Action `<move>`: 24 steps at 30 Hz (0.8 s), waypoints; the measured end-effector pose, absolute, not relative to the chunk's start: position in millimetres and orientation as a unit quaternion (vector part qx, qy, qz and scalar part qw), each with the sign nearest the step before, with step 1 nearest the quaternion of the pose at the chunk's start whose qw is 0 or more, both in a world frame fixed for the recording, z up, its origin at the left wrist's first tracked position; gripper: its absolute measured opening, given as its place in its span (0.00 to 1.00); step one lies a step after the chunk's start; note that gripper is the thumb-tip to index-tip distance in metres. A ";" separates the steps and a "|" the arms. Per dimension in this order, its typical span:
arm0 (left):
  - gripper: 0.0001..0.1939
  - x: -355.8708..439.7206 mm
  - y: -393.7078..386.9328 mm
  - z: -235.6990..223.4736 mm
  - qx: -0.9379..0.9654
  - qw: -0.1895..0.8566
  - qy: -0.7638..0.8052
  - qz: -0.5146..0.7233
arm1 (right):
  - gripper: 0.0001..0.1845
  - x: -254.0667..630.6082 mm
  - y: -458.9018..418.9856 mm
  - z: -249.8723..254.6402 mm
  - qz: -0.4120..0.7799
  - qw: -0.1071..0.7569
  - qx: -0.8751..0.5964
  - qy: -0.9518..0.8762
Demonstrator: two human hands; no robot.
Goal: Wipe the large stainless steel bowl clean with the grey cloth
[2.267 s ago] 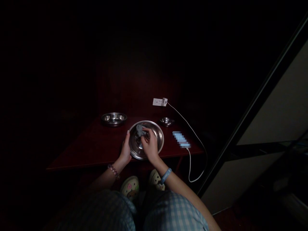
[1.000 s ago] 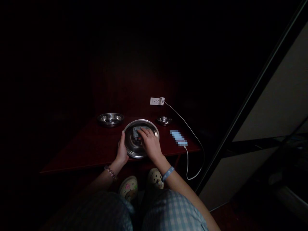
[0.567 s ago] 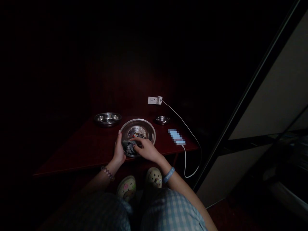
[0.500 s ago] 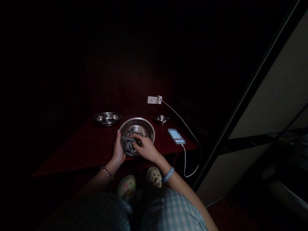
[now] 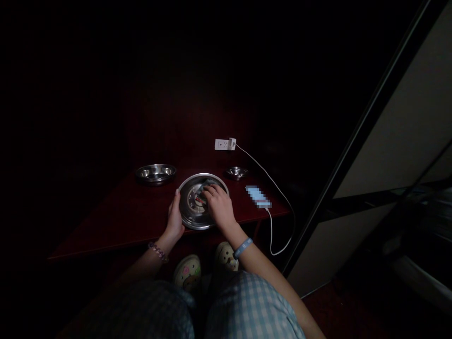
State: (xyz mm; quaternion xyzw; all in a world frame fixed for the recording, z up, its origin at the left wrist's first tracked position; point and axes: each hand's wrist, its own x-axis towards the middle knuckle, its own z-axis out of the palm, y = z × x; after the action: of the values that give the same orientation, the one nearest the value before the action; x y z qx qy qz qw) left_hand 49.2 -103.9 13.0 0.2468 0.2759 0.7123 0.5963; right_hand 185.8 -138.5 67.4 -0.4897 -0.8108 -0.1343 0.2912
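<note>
A round steel plate (image 5: 192, 214) lies at the near edge of a dark red table (image 5: 134, 216). My left hand (image 5: 174, 219) grips the plate's left rim, fingers curled around it. My right hand (image 5: 219, 207) presses a grey cloth (image 5: 204, 188) onto the far right part of the plate, with the fingers bent over the cloth. Most of the cloth is hidden under that hand.
A steel bowl (image 5: 156, 173) stands at the back left and a small steel dish (image 5: 236, 172) at the back right. A phone (image 5: 258, 196) lies to the right, its white cable (image 5: 271, 188) running to a wall socket (image 5: 224, 143). A dark-framed panel (image 5: 370, 136) stands on the right.
My right hand moved the cloth from the plate's near left side back to its far right side. The left hand stayed on the rim.
</note>
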 end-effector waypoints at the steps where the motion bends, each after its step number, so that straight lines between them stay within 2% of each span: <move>1: 0.20 50.0 -104.6 13.5 0.248 0.586 0.278 0.720 | 0.16 186.1 -139.4 67.9 -0.136 0.283 -0.510 -0.801; 7: 0.20 52.6 -107.7 14.1 0.268 0.556 0.283 0.734 | 0.15 183.6 -146.4 69.6 -0.142 0.212 -0.605 -0.755; 13: 0.20 52.3 -109.2 16.3 0.253 0.563 0.283 0.734 | 0.14 176.8 -150.7 66.7 -0.023 0.175 -0.601 -0.780; 15: 0.21 52.0 -108.9 17.1 0.249 0.558 0.288 0.737 | 0.15 176.0 -149.8 64.8 0.052 0.203 -0.571 -0.794; 18: 0.22 51.2 -107.6 17.0 0.248 0.554 0.292 0.739 | 0.16 174.3 -144.0 58.3 0.200 0.294 -0.518 -0.778; 22: 0.24 50.4 -104.5 14.1 0.242 0.566 0.294 0.731 | 0.15 169.1 -133.0 46.8 0.430 0.437 -0.433 -0.661; 24: 0.26 49.6 -102.4 12.0 0.241 0.582 0.286 0.722 | 0.16 167.4 -129.1 43.9 0.478 0.489 -0.401 -0.610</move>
State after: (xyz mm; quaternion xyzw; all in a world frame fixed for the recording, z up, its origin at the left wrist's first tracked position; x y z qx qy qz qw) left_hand 49.6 -102.4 12.0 0.2414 0.2861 0.7221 0.5818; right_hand 167.4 -129.1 43.9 -0.4013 -0.6100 0.4777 0.4885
